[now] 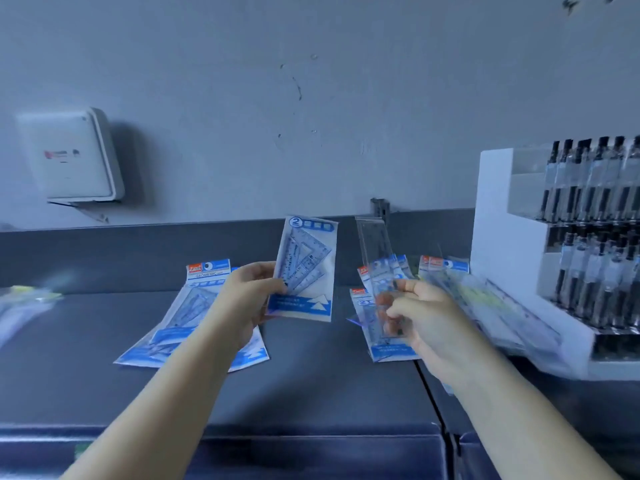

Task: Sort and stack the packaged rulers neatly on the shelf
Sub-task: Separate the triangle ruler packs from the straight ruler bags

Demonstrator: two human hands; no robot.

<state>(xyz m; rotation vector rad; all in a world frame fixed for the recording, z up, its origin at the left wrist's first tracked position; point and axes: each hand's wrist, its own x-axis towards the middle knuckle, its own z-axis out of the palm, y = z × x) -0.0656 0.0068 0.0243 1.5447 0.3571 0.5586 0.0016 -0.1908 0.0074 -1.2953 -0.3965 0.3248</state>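
Item, left: blue set-square packs [194,317] fanned loosely on shelf [311,386]. Left hand [247,299] pinching one upright set-square pack [304,268] by its edge. Right hand [420,317] gripping clear ruler sleeve [377,265]. Risk: slick sleeves slipping from pinch; types mixing; sloping packs [498,306] sliding from pen display [561,244].

Two bare hands, left [247,299] and right [420,315]. One blue-and-white packaged set-square ruler [304,268] held at 12 o'clock, one clear plastic ruler sleeve [375,247] at 1 o'clock. One white pen display rack [502,237] at 3 o'clock. One white wall box [74,157] at 10 o'clock.
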